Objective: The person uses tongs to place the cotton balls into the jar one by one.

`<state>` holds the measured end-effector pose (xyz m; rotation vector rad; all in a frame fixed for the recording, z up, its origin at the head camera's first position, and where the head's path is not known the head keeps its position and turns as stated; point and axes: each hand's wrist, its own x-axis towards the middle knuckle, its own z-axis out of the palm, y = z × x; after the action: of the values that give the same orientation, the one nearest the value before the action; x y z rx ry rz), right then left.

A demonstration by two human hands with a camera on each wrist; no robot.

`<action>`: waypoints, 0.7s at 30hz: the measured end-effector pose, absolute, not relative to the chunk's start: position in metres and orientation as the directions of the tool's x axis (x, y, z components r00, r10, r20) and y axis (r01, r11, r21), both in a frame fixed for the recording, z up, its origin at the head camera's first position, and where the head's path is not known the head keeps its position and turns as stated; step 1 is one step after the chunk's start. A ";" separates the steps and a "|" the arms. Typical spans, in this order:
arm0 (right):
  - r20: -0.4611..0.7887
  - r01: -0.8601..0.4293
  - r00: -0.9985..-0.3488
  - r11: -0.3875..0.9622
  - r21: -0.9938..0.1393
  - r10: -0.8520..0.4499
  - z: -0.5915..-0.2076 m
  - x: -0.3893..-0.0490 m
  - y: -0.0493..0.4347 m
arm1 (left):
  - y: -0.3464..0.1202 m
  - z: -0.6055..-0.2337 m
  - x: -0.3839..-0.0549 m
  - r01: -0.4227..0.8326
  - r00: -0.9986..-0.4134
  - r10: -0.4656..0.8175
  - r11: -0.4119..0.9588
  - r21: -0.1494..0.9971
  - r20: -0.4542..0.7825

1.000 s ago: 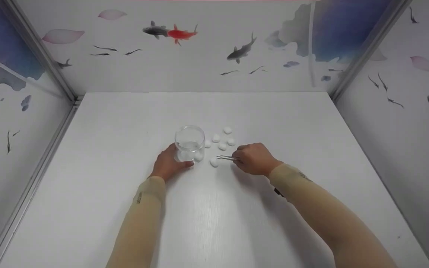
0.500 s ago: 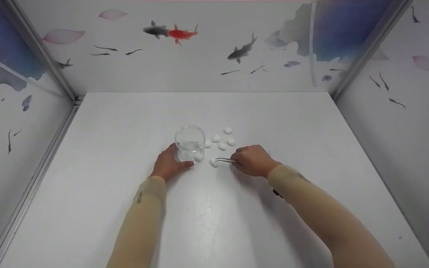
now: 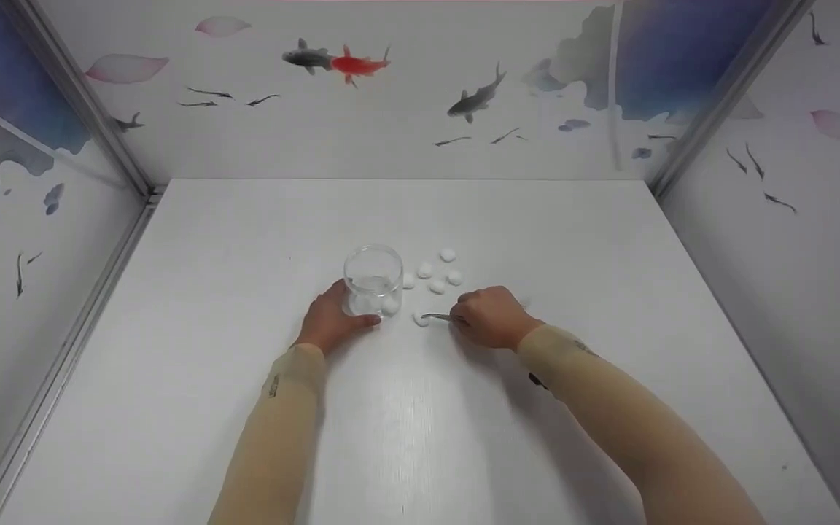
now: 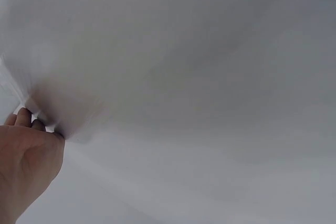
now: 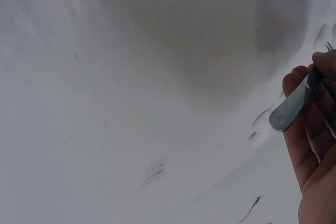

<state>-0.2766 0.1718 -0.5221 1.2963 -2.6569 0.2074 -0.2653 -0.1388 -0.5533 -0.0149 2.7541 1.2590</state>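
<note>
A clear, open-topped jar (image 3: 374,273) stands upright on the table with a few white cotton balls (image 3: 390,305) inside near its bottom. My left hand (image 3: 332,321) grips the jar low on its left side, thumb across the front. In my right hand (image 3: 491,318) I pinch metal tweezers (image 3: 436,316), whose tips overlap a single cotton ball (image 3: 420,319) to the right of the jar. The right wrist view shows the rounded back end of the tweezers (image 5: 290,109) sticking out of the fingers. The left wrist view catches only part of my left hand (image 4: 31,161).
Several loose cotton balls (image 3: 437,286) lie in a cluster right of the jar, beyond the tweezers. The white table (image 3: 245,233) is bounded by printed panels at the back (image 3: 405,138) and on both sides.
My right hand has shifted slightly left and toward me. The tweezer tips have come down onto the near cotton ball and look closer together. The left hand and jar stay put.
</note>
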 end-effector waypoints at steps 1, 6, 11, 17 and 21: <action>0.225 -0.791 -0.604 0.610 -0.048 -0.765 -0.522 -0.277 0.172 | -0.139 -0.553 -0.265 -0.056 -0.994 0.037 0.658 0.751 -0.106; 0.242 -0.786 -0.607 0.617 -0.041 -0.757 -0.521 -0.278 0.177 | -0.138 -0.553 -0.265 -0.050 -0.993 0.047 0.664 0.746 -0.108; 0.269 -0.781 -0.612 0.622 -0.054 -0.744 -0.516 -0.279 0.186 | -0.138 -0.551 -0.265 -0.043 -0.993 0.052 0.669 0.742 -0.104; 0.298 -0.770 -0.620 0.635 -0.057 -0.725 -0.510 -0.279 0.194 | -0.139 -0.550 -0.264 -0.035 -0.993 0.058 0.674 0.738 -0.101; 0.283 -0.753 -0.642 0.655 -0.056 -0.713 -0.508 -0.279 0.198 | -0.139 -0.550 -0.264 -0.040 -0.992 0.061 0.678 0.734 -0.111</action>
<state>-0.2789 0.1977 -0.5077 1.1884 -2.6379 0.2470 -0.2641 -0.1389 -0.5505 0.0173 2.7609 1.2122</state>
